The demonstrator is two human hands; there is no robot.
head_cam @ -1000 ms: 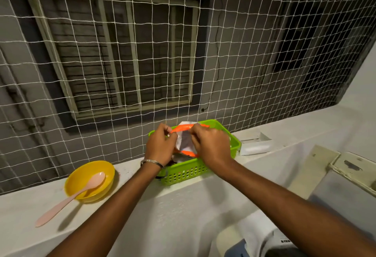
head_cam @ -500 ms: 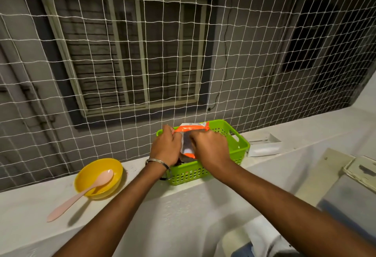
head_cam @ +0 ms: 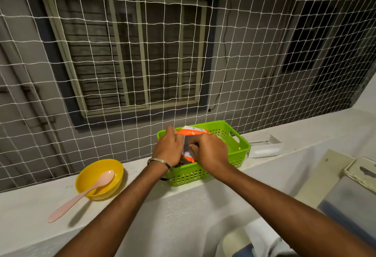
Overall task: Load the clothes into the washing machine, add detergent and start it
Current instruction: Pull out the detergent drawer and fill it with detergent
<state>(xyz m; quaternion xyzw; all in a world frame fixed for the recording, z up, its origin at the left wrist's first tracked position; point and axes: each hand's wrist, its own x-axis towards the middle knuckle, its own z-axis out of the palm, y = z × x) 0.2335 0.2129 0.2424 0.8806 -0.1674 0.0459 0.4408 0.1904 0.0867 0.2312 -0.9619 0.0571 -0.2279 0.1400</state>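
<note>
An orange and white detergent packet [head_cam: 190,132] stands inside a green plastic basket [head_cam: 234,151] on a white ledge. My left hand [head_cam: 168,148] grips the packet's left top corner. My right hand [head_cam: 209,151] pinches the packet's front, fingers curled on it. Most of the packet is hidden behind both hands. No clothes show clearly; a grey and white machine top [head_cam: 350,199] sits at the lower right.
A yellow bowl [head_cam: 99,177] with a pink spoon [head_cam: 81,195] rests on the white ledge [head_cam: 30,212] to the left. A white box [head_cam: 264,147] lies right of the basket. White netting [head_cam: 244,63] closes off the ledge's far side.
The view has shifted slightly, so the basket sits a little more to the right. Both hands stay on the packet, the right hand lower on its front.
</note>
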